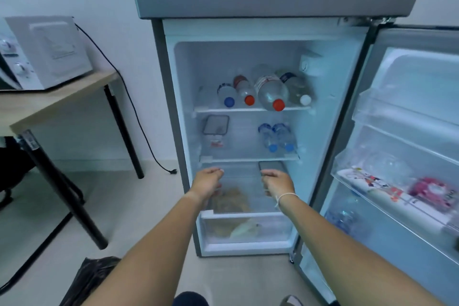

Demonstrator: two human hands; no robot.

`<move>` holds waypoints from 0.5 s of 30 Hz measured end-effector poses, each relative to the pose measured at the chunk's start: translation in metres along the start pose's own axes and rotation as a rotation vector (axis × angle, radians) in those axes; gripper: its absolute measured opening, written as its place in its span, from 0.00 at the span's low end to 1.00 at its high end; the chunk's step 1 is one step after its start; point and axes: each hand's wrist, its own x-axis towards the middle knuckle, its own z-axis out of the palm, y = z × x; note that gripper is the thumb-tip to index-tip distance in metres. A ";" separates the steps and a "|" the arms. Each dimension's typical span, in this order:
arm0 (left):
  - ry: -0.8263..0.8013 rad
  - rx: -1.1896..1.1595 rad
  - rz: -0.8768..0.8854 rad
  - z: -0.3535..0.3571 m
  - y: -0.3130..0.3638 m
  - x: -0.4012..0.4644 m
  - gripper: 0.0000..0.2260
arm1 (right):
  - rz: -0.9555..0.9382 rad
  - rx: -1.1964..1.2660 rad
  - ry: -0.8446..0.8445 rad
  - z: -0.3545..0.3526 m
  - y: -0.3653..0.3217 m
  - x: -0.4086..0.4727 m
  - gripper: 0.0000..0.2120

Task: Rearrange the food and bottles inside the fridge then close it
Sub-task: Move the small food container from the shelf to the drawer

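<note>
The fridge (173, 112) stands open, its door (407, 112) swung to the right. Several water bottles (270, 92) lie on the top shelf, caps toward me. On the middle shelf sit a clear lidded container (215, 125) at the left and two small blue-capped bottles (279, 136) at the right. Another lidded container (270, 165) rests on the lowest shelf at the back right. Brownish food (232, 200) shows below the glass, above the crisper drawer (246, 230). My left hand (207, 181) and my right hand (278, 181) reach in over the lowest shelf, fingers curled, holding nothing.
The door bins hold a printed carton (367, 181), a pink packet (432, 190) and bottles lower down (345, 218). A white microwave (44, 52) sits on a wooden table (57, 99) at the left. A black cable (139, 117) runs down the wall. A dark bag (92, 278) lies on the floor.
</note>
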 end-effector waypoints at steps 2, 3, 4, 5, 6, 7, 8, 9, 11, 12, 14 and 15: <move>-0.007 0.013 0.003 0.008 0.002 -0.001 0.16 | 0.000 0.008 0.006 -0.005 0.002 0.000 0.14; -0.007 0.019 0.001 0.011 0.002 -0.001 0.16 | 0.000 0.015 0.008 -0.007 0.003 0.001 0.15; -0.008 0.024 -0.001 0.013 0.002 -0.001 0.16 | 0.003 0.023 0.007 -0.008 0.005 0.002 0.15; -0.009 0.031 -0.005 0.014 0.002 -0.001 0.17 | 0.004 0.029 0.006 -0.009 0.006 0.003 0.15; -0.009 0.038 -0.006 0.015 0.003 0.000 0.17 | 0.009 0.035 0.003 -0.009 0.007 0.005 0.15; -0.009 0.042 -0.009 0.015 0.003 0.001 0.17 | 0.009 0.040 0.000 -0.009 0.008 0.006 0.15; -0.006 0.045 -0.011 0.015 0.004 0.001 0.17 | 0.012 0.041 -0.005 -0.008 0.008 0.008 0.15; -0.004 0.048 -0.013 0.014 0.005 0.003 0.17 | 0.012 0.043 -0.009 -0.007 0.008 0.010 0.15; -0.004 0.050 -0.018 0.013 0.007 0.003 0.18 | 0.013 0.053 -0.016 -0.003 0.007 0.014 0.14; -0.005 0.049 -0.015 0.013 0.009 0.005 0.18 | 0.015 0.069 -0.019 -0.001 0.007 0.016 0.14; -0.005 0.041 -0.013 0.011 0.012 0.009 0.18 | 0.017 0.087 -0.025 0.005 0.005 0.022 0.14; -0.001 0.041 -0.013 0.010 0.014 0.011 0.18 | 0.013 0.089 -0.027 0.008 0.003 0.025 0.14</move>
